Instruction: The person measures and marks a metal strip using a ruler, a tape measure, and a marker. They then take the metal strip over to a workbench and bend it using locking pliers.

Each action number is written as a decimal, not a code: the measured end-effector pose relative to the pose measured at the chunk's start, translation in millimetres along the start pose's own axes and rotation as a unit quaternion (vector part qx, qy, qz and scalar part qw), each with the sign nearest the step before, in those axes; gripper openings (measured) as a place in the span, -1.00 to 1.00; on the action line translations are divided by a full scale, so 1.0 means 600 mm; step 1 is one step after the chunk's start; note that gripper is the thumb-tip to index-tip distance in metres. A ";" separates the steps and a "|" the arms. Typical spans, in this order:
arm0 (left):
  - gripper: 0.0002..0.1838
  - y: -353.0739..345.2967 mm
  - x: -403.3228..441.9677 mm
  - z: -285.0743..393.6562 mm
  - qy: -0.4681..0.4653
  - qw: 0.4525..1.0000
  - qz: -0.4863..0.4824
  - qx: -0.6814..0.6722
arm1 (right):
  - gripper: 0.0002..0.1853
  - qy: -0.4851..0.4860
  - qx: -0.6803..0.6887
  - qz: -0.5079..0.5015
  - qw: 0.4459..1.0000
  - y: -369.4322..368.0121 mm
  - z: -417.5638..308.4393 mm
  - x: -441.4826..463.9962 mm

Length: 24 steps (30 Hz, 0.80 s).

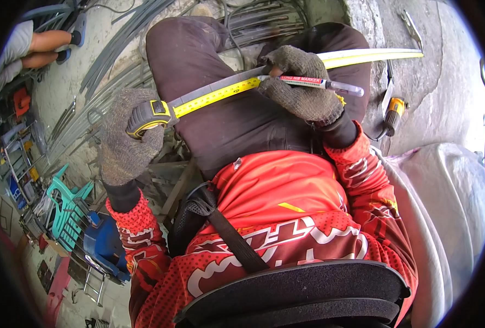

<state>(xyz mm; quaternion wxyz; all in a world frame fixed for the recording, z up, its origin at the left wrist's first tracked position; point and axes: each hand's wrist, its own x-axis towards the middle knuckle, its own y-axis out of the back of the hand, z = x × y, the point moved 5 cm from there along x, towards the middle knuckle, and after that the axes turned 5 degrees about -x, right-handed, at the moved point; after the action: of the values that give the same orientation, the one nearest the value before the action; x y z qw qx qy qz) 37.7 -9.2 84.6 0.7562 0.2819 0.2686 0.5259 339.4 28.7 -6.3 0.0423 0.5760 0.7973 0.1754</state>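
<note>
My left hand [126, 136], in a grey knit glove, is closed around a black and yellow tape measure [154, 113]. Its yellow blade [220, 97] is pulled out across my thighs, alongside a thin flat grey strip [212, 86]. The strip and the blade pass my right hand [302, 101] and reach out to the right. My right hand, gloved too, grips a white and red long nib marker [303, 81], its tip pointing left at the strip. Those fingers also meet the strip and blade, though whether they pinch them is hidden.
Grey metal rods [108, 52] lie on the ground beyond my legs. A yellow and black power tool [395, 112] is on the concrete at right, near grey sheeting [439, 180]. At left stand a teal plastic chair [70, 208] and a blue container [107, 240]. Another person's legs [48, 49] show top left.
</note>
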 end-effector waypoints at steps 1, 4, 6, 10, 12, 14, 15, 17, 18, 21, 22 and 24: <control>-0.43 0.000 -0.001 0.000 0.005 1.000 0.000 0.001 | -0.73 0.031 -0.032 0.001 0.999 -0.003 0.000 0.000; -0.43 0.000 0.001 0.003 0.009 1.000 -0.002 0.000 | -0.73 0.073 -0.056 0.003 0.996 -0.008 -0.002 0.001; -0.42 -0.001 0.002 0.003 0.008 1.000 -0.003 -0.001 | -0.72 0.084 -0.049 0.005 0.995 -0.008 -0.004 0.001; -0.43 0.000 0.002 0.005 -0.007 1.000 0.001 -0.007 | -0.70 0.062 -0.078 -0.014 0.995 -0.007 -0.006 0.000; -0.43 0.001 0.004 0.008 -0.002 1.000 -0.001 -0.009 | -0.69 0.040 -0.090 -0.028 0.995 -0.009 -0.003 -0.001; -0.44 0.001 0.005 0.011 0.000 1.000 -0.006 -0.006 | -0.69 0.072 -0.096 -0.009 0.993 -0.009 -0.005 -0.001; -0.44 0.001 0.004 0.011 0.000 1.000 -0.006 -0.006 | -0.69 0.072 -0.096 -0.009 0.993 -0.009 -0.005 -0.001; -0.44 0.001 0.004 0.008 0.020 1.000 -0.010 -0.013 | -0.68 0.066 -0.093 -0.014 0.993 -0.009 -0.006 -0.001; -0.44 0.001 0.005 0.009 0.020 1.000 -0.010 -0.013 | -0.68 0.066 -0.093 -0.014 0.993 -0.009 -0.006 -0.001; -0.45 0.000 0.006 0.011 0.021 1.000 -0.016 -0.008 | -0.68 0.062 -0.085 -0.017 0.994 -0.010 -0.003 -0.001; -0.45 0.000 0.006 0.010 0.021 1.000 -0.015 -0.012 | -0.71 0.073 -0.064 -0.004 0.995 -0.010 -0.003 0.000; -0.46 0.000 0.006 0.010 0.021 1.000 -0.014 -0.016 | -0.73 0.084 -0.043 0.009 0.995 -0.008 -0.005 0.001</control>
<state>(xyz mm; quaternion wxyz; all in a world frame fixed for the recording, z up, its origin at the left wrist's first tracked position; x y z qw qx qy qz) 43.0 -6.5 88.2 0.7623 0.2548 0.2794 0.5253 334.1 27.1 -4.9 -0.0018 0.5637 0.7847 0.2581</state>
